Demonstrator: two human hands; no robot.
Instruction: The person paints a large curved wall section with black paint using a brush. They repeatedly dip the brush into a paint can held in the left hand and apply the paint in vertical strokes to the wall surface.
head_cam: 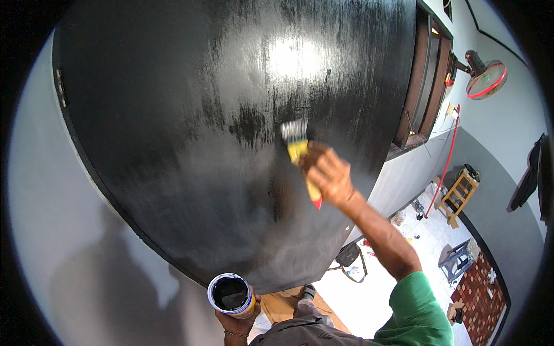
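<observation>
My right hand [330, 176] grips a paintbrush [297, 150] with a yellow handle and a red tip. Its bristles, slightly blurred, are at the middle of a large black door [143, 142]; whether they touch it I cannot tell. Wet gloss and vertical streaks cover the door's upper part, while its lower part looks duller. Low in the view, my left hand [240, 323] holds a small open can [248, 309] from below and the side. Black paint [230, 294] fills much of the can, and dark smears mark its white rim.
A brown-framed window [426, 82] and a wall fan [487, 80] are at upper right. On the white floor are a black bag [348, 256], a plastic stool [456, 259] and a wooden stepladder [458, 194]. Cardboard [281, 305] lies at my feet. A grey wall [47, 173] borders the door's left.
</observation>
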